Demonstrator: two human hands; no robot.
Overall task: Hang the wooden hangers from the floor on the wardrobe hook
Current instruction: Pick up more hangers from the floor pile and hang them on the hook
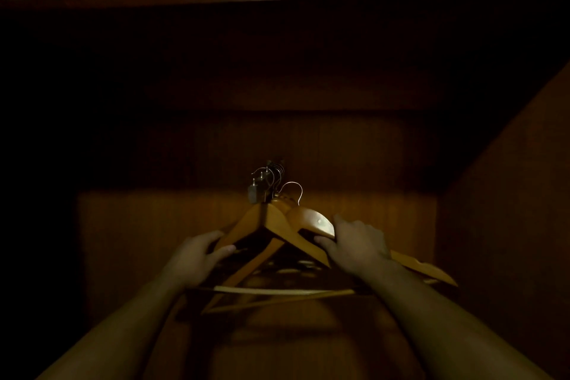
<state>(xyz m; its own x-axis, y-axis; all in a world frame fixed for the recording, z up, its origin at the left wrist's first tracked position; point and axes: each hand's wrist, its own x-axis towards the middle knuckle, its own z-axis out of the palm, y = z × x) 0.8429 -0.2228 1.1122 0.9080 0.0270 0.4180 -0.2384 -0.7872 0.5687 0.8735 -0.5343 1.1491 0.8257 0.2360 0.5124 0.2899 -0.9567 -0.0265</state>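
Hangers [271,225] mostly bunched on the wardrobe hook [262,185] already. Left hand [197,259] grips the bunch steady, right hand [354,244] grips one more; I'd tip its wire loop [294,191] over slowly.

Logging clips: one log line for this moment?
stage: hanging | left hand: gripping hangers | right hand: gripping hanger | wardrobe hook: several hung
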